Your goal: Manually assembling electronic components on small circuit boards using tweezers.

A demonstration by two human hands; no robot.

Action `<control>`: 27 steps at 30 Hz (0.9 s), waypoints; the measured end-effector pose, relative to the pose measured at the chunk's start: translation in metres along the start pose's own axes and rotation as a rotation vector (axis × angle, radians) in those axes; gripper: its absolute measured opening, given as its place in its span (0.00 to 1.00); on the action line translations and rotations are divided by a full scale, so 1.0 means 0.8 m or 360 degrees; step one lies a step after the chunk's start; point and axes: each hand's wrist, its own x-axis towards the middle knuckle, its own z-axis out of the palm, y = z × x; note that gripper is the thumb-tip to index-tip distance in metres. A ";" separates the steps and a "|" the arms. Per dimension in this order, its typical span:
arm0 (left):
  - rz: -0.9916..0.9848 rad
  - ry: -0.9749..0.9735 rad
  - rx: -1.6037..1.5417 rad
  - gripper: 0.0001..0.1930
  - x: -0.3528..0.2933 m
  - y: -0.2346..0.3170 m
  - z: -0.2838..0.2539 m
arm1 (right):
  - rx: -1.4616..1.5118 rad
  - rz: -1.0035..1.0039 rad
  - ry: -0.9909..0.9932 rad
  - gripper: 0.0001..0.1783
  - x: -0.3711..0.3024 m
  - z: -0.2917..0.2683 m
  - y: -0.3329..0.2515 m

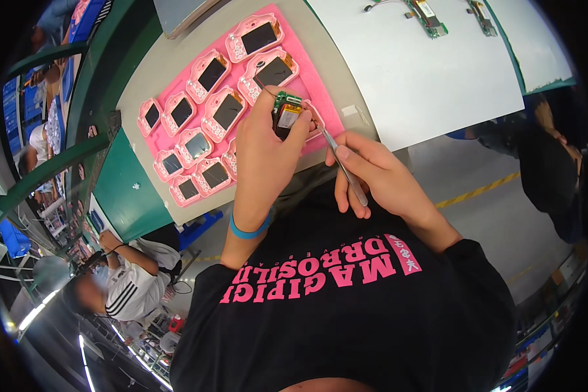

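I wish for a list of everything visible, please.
Flat table: one, beige, upper centre.
Rectangular pad: one, pink, on the table.
Ornate framed screen units: about twelve, pink, on the pad, some part-hidden.
Circuit board with battery: one, green and silver, centre.
Slim metal tweezers: one, silver, right of that board.
Flat surface: one, white, upper right.
Loose circuit boards: two, green, on that surface.
Other people: several, white or dark clothes, both sides.
Shirt: one, black with pink print, bottom.
Wristband: one, blue, left wrist.
Left hand: one, bare, fingers holding the board.
Right hand: one, bare, fingers holding the tweezers.
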 end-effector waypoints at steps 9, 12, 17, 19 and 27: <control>-0.0075 -0.0042 -0.0062 0.13 -0.001 -0.001 -0.006 | -0.0158 0.0044 0.0080 0.15 0.008 0.012 -0.010; -0.0057 -0.0052 -0.0055 0.14 -0.002 -0.003 -0.007 | -0.0197 0.0035 0.0110 0.14 0.012 0.014 -0.009; -0.0051 -0.0025 -0.0037 0.13 -0.005 -0.002 -0.011 | -0.0261 0.0026 0.0112 0.14 0.013 0.014 -0.005; -0.0054 -0.0010 -0.0031 0.13 -0.009 -0.001 -0.017 | -0.0279 0.0027 0.0104 0.13 0.012 0.013 -0.003; -0.0394 -0.0549 -0.0505 0.11 -0.034 -0.012 -0.052 | -0.0544 -0.0359 0.0082 0.06 0.008 0.007 0.020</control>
